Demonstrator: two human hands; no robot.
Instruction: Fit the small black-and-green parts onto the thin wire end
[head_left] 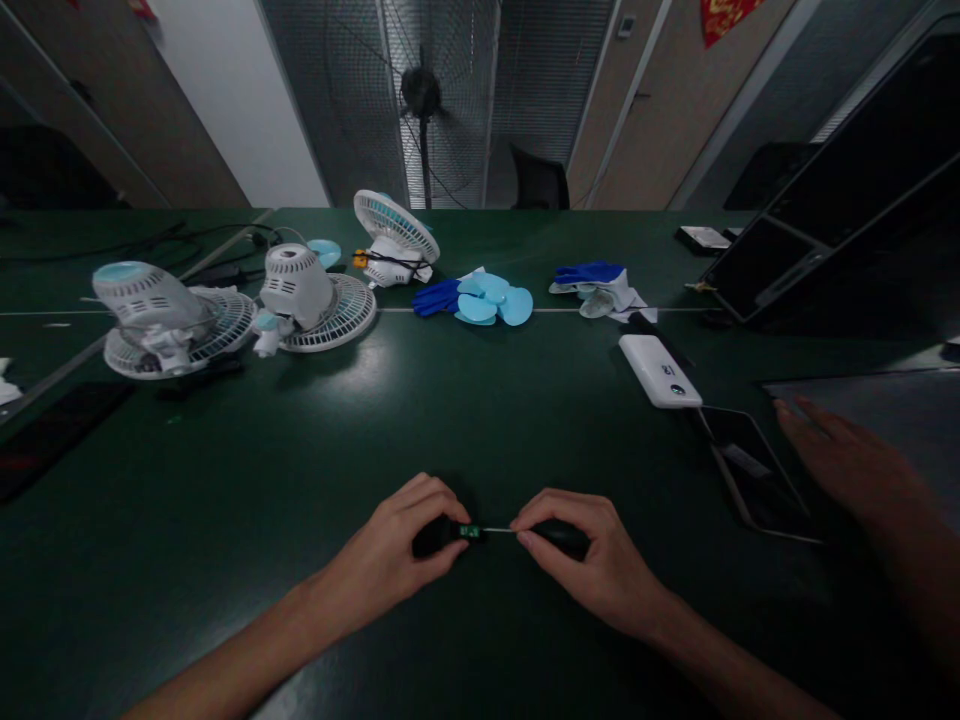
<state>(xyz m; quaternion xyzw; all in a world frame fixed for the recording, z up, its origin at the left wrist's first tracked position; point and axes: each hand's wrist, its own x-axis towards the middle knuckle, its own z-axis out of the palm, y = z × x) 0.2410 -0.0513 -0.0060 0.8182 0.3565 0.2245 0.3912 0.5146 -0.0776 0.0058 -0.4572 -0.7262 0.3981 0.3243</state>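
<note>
A small green component [470, 532] with pale markings, like a capacitor, is pinched between the thumb and fingers of my left hand [420, 530]. From its right side runs a thin, straight metal lead [497, 530]. The thumb and forefinger of my right hand [581, 545] close on the far end of that lead. Both hands are low over the dark green table [450, 430], facing each other, and the component lies level between them. The lead's very tip is hidden by my right fingers.
Several white fans [296, 290] and a light blue fan blade [495, 300] lie toward the back, near blue-and-white gloves [596, 285]. At right are a white power bank [660, 370], a phone [757, 470], another person's hand [855, 460] and a large black case [840, 200].
</note>
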